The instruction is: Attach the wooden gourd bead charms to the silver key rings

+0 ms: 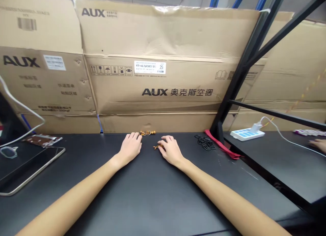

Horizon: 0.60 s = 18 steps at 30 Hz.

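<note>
**Brown bead strands, two lots, at your fingertips**

Item: far strand (147,132), small brown beads on a cord, lying along the back edge of the surface (152,198), just past your left hand (130,148). Long axis runs left to right, following that edge.

Item: near strand (158,147), shorter, just beside your right hand (171,150). Long axis slants, with its free end pointing left and slightly toward you.

Handling, as judged: both look light and limp, and the beads may roll or slide on the smooth surface. Take each by a bead or its cord between fingertip and thumb, rather than pressing it flat.

Fingers (137,137): left set slightly spread, palm down, tips at the end of the far strand. Right set loosely curled, tips at the near strand. Neither shows a closed pinch, so nothing appears held.

Also on the surface, to your right: black rings (205,142), a red strap (221,145).
</note>
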Available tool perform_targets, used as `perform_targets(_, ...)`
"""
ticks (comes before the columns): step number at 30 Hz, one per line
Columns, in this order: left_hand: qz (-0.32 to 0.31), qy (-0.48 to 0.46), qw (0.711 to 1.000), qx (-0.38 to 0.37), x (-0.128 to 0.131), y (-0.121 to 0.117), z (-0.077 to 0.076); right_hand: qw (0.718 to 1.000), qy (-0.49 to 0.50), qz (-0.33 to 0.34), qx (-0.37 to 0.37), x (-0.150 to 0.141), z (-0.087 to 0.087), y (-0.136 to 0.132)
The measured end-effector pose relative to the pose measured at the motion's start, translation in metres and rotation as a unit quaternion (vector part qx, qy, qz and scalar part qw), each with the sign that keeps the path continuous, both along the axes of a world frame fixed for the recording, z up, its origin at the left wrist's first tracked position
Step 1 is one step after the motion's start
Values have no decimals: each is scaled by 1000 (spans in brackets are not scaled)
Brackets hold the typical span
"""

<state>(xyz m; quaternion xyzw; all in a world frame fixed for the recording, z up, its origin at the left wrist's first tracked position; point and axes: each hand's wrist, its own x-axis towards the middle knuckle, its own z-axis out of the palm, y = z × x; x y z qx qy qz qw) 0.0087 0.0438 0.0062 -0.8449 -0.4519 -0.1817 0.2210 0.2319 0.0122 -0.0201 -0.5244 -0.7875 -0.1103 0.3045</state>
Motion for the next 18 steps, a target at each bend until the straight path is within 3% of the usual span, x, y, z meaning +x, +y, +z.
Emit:
perform_targets(6,-9,20,999,-23,27,40,-4,1000,1,3,1,0,1,-1)
perform_targets(9,-10,19,999,-31,30,45,-6,1000,1,4,0,1,1,-1)
perform_targets(12,-27,18,999,-42,27,32,-7,1000,2,7,3,2,2,0)
perform_targets(16,-60,5,996,-61,19,-6,-9,999,10,36,21,-1,3,-4)
perform_targets(18,-104,-62,989,-89,15,-25,-10,997,19,69,32,-6,5,-9)
